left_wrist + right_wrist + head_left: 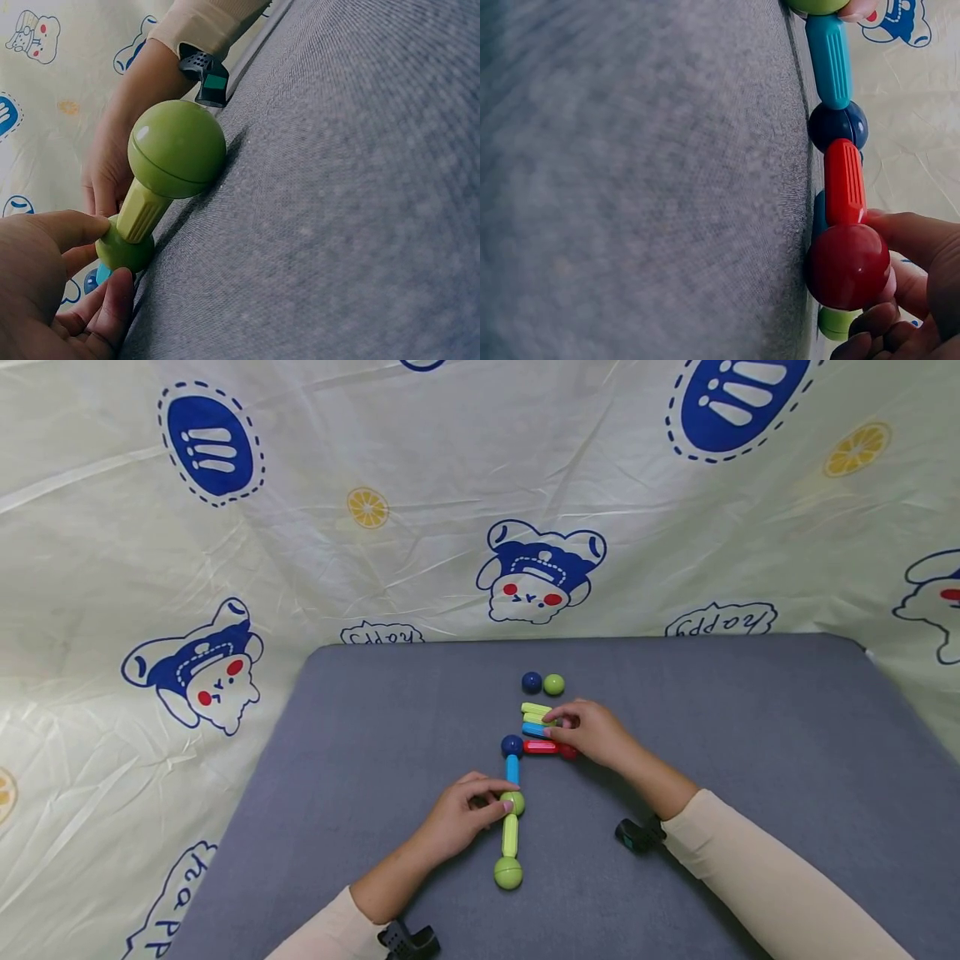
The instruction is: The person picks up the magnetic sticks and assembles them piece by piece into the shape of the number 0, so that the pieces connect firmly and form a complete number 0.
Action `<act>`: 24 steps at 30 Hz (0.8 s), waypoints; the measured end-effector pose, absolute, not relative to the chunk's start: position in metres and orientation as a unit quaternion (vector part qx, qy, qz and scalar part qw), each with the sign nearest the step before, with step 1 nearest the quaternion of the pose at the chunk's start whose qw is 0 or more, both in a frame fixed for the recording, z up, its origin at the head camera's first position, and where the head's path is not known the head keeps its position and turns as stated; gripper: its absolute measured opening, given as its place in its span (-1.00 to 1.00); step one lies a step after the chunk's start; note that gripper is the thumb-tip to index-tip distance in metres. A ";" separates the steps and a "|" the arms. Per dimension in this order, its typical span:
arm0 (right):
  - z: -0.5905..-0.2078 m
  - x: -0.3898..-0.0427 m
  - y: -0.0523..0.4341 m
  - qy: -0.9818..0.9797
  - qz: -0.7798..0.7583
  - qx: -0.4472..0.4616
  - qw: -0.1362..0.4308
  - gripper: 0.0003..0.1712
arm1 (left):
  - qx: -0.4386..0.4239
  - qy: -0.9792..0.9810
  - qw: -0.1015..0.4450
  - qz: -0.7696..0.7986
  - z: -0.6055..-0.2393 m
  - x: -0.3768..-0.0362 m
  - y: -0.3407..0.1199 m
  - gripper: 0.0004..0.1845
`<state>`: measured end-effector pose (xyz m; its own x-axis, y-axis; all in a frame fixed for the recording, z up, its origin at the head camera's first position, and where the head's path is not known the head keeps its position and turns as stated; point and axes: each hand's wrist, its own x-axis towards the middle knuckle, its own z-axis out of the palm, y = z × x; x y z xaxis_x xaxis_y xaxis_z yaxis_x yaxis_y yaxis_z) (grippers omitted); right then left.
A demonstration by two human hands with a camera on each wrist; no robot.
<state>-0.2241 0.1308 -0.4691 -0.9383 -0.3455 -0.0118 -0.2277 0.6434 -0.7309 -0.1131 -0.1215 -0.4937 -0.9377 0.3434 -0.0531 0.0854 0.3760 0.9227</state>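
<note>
Green glossy ball, ribbed yellow rod | left fingers: pinching ball | right fingers: hold unclear

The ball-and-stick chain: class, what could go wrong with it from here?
The right grip, close to the red stick, might knock the chain. The left grip, pinching the middle green ball, could pull a joint apart. The unattached navy ball and its green neighbour may roll if bumped.

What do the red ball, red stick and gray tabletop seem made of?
Red ball: probably glossy plastic, though painted metal is possible; it has a smooth sheen.
Red stick: likely semi-gloss moulded plastic, given its crisp grooves.
Gray tabletop: apparently matte fabric, showing woven grain.
</note>
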 end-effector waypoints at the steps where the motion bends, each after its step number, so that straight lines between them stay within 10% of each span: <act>1: -0.470 -0.224 0.131 0.905 -0.387 -0.159 0.076 -0.74 | 0.131 0.821 0.118 0.542 -0.494 -0.113 -0.121 -0.75; 24: -0.468 -0.232 0.127 0.922 -0.346 -0.137 0.108 -0.73 | 0.129 0.828 0.116 0.534 -0.494 -0.113 -0.121 -0.75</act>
<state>-0.2320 0.1270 -0.4680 -0.9391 -0.3271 -0.1050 -0.1773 0.7232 -0.6675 -0.1133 -0.1214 -0.4935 -0.9400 0.3370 -0.0536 0.0902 0.3968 0.9135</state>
